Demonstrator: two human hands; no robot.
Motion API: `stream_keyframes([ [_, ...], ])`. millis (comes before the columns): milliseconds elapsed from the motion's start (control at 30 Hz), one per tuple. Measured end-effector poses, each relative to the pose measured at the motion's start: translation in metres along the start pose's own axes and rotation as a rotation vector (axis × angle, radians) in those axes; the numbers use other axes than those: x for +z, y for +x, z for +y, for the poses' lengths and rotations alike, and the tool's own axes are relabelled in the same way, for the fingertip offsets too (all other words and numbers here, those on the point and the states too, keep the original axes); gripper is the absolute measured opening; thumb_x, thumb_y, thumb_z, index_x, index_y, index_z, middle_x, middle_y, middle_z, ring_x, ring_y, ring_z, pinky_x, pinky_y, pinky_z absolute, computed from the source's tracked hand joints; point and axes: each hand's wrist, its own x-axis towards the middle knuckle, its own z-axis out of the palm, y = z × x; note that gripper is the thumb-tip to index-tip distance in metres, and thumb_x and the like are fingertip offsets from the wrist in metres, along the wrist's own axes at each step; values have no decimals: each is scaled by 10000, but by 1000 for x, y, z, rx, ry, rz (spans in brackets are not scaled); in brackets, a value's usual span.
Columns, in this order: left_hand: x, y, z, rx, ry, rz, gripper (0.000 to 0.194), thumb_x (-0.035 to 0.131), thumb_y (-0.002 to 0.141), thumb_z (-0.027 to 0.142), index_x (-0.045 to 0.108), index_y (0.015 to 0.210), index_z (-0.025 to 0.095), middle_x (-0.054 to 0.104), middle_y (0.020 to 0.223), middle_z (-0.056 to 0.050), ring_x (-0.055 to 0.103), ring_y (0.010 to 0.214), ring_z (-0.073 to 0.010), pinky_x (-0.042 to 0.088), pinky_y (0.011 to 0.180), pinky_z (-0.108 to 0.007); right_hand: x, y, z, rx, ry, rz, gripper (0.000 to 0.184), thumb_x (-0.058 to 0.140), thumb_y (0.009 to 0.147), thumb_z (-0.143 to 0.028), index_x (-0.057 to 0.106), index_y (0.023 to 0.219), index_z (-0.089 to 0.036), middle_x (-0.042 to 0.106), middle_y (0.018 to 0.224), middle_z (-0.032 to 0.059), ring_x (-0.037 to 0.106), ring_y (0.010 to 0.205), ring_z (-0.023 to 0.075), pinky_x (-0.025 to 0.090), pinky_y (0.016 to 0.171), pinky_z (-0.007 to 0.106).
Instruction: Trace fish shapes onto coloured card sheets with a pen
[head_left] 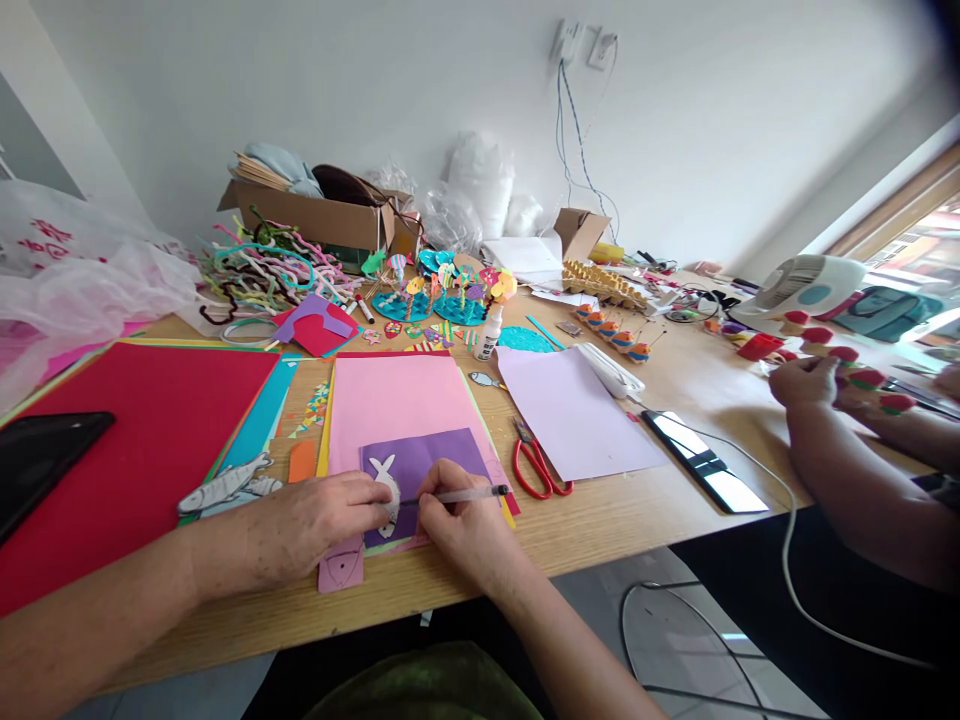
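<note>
A white paper fish cutout [388,490] lies on a sheet of purple paper [427,455]. My left hand [315,525] rests over its left side, the outstretched fingertips pressing on the fish. Pinched in my right hand [461,520] is a pen [472,494], its tip close to the fish's right edge. Under the purple sheet is a stack of pink paper [397,390]. A pink piece with a fish outline [341,568] pokes out below my left hand. More grey-and-white fish cutouts [225,484] lie left of that hand, beside an orange paper piece [302,461].
Red-handled scissors [532,465] and a lilac sheet [574,415] lie to the right, near a phone [705,460]. A glue bottle [489,335] stands behind. Red paper [157,420] covers the left side. At far right, another person's hand [806,385] holds red-tipped pieces.
</note>
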Motion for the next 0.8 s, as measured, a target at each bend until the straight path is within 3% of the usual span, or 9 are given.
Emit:
stream_keyframes([
  [267,-3,1,0,-11,3,-12,419,366,797,-17,614,1095,142,636,1147,-123,610,1024,-226,492,871,-298,-3,13,-4,255,194,-134,143,476,678,-68,490,653,-208,532,476,-68,467,437,95,342,422,179],
  [500,4,-2,-4,17,-4,28,426,372,774,-13,606,1081,165,629,1156,-105,600,1023,-219,482,876,-294,-7,31,0,312,255,-257,148,505,669,-48,506,655,-195,561,446,-68,508,393,86,420,410,166],
  [800,9,-5,-7,17,-19,73,454,368,766,-16,597,1106,179,626,1155,-98,595,1022,-217,485,871,-292,-9,38,-3,334,280,-277,183,461,671,-19,495,620,-191,549,406,-83,492,355,68,415,387,141],
])
